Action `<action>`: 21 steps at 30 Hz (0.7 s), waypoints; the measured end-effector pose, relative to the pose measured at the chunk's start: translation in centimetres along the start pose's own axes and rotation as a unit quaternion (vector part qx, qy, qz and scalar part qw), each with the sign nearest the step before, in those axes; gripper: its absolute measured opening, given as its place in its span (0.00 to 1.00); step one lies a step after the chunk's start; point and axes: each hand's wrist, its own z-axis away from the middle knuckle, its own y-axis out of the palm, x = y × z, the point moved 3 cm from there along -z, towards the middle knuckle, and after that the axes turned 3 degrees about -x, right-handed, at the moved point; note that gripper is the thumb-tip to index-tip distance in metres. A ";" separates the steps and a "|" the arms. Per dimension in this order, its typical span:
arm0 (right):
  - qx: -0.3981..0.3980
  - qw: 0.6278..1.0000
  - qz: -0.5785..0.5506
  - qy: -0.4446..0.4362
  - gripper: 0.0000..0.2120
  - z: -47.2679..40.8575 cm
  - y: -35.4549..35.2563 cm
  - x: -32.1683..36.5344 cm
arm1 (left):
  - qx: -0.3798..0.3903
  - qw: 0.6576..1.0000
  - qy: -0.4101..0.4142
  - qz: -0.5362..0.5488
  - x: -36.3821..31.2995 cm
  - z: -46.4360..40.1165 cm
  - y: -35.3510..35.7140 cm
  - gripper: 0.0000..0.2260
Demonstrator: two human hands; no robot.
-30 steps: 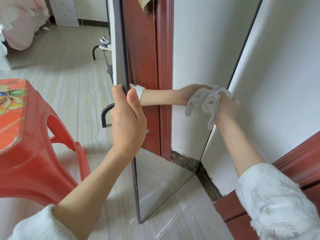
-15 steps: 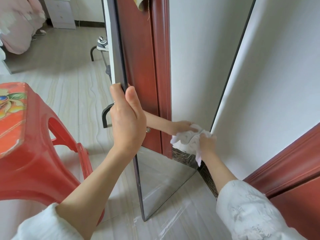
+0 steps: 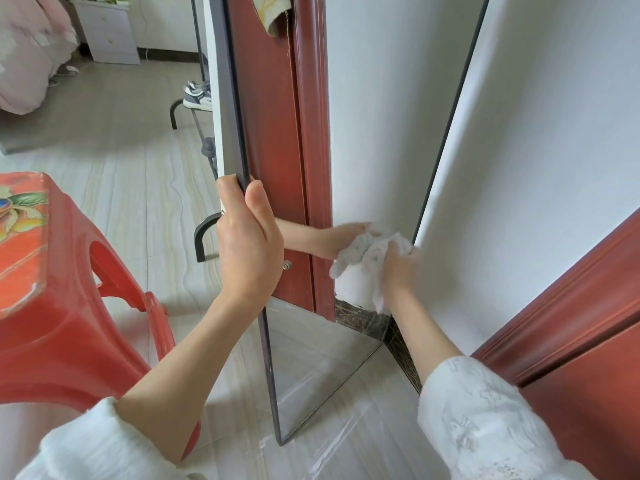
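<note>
Left hand is wrapped round the mirror's left edge, thumb on the front. Right hand has a white cloth bunched up, pressed on the glass low down near the right edge. Red stool sits off left.

The mirror had open glass above the cloth and below it, down to the floor. The right hand pressed close to the mirror's right edge, where the white wall closed off that side. The left hand took up part of the left edge. The red stool stood near that edge, leaving a narrow strip of floor between them.
</note>
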 end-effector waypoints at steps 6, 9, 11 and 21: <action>0.020 0.998 0.041 0.048 0.17 -2.1 -1.8 -0.8 | 0.004 1.000 -0.006 0.002 0.0 0.0 0.0 0.09; -0.022 0.995 -0.063 -0.075 0.02 -2.8 -1.8 5.6 | 0.002 1.000 -0.010 0.001 0.1 0.1 0.0 0.10; -0.027 0.982 -0.110 -0.148 0.07 -2.9 -1.5 9.6 | 0.001 1.000 -0.012 0.000 0.1 0.0 0.0 0.10; -0.024 0.998 -0.058 -0.029 0.07 -5.4 -0.7 -0.1 | -0.017 1.000 -0.003 -0.005 0.0 0.2 0.1 0.10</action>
